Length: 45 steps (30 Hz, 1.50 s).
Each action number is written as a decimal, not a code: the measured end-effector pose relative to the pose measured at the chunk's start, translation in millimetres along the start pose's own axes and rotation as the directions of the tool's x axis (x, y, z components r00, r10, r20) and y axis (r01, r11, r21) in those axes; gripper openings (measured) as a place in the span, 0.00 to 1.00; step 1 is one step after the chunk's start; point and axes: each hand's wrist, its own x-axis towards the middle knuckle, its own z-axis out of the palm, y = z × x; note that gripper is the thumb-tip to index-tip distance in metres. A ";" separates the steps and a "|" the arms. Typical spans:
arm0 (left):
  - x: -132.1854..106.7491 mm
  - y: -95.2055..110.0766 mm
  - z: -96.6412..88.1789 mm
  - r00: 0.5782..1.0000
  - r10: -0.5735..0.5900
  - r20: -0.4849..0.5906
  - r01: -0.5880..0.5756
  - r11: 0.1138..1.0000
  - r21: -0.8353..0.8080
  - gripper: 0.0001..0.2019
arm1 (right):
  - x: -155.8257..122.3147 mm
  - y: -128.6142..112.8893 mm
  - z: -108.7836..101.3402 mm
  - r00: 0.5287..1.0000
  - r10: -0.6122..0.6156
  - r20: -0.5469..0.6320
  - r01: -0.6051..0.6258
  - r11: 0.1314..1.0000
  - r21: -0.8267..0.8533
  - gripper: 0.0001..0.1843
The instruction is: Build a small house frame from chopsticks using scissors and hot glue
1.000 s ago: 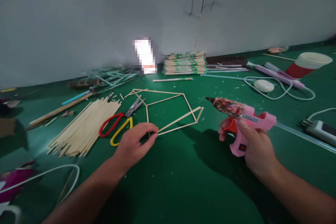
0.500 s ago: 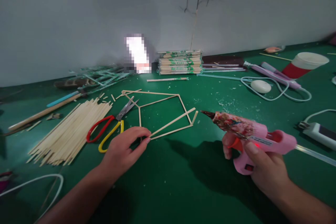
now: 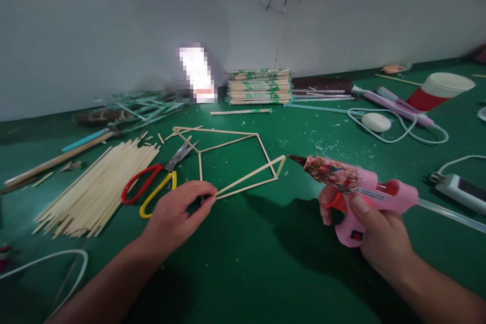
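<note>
Thumb and fingers of my left hand (image 3: pixel 186 210) pinch the near end of a thin wooden stick (image 3: pixel 250 174). The stick's far end meets the top of a short upright piece at the right corner of a stick frame (image 3: pixel 228 147), which stands on the green table. My right hand (image 3: pixel 375 233) is wrapped round a pink hot glue gun (image 3: pixel 353 179) with a stained, dark nozzle. Its tip points left, close beside that corner. A clear glue stick (image 3: pixel 451 213) sticks out of the gun's back. Left of the frame lie scissors (image 3: pixel 161 177) with red and yellow handles.
A pile of bare sticks (image 3: pixel 98 187) lies at left. Wrapped chopsticks (image 3: pixel 260 87) are stacked by the wall, near a lit, blurred-out screen (image 3: pixel 197 73). To the right are a red and white cup (image 3: pixel 440 91), a white oval object (image 3: pixel 375 122), cables and a white plug-like device (image 3: pixel 471 192).
The far end of the pinched stick has moved onto the top of the short upright piece. The glue gun stays close to that corner. The whole view has shifted slightly.
</note>
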 end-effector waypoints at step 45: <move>0.8 0.2 -2.5 1.000 -0.021 0.009 0.021 1.000 -0.006 0.08 | -0.7 -2.3 -1.9 0.999 -0.024 0.033 0.026 0.999 -0.039 0.15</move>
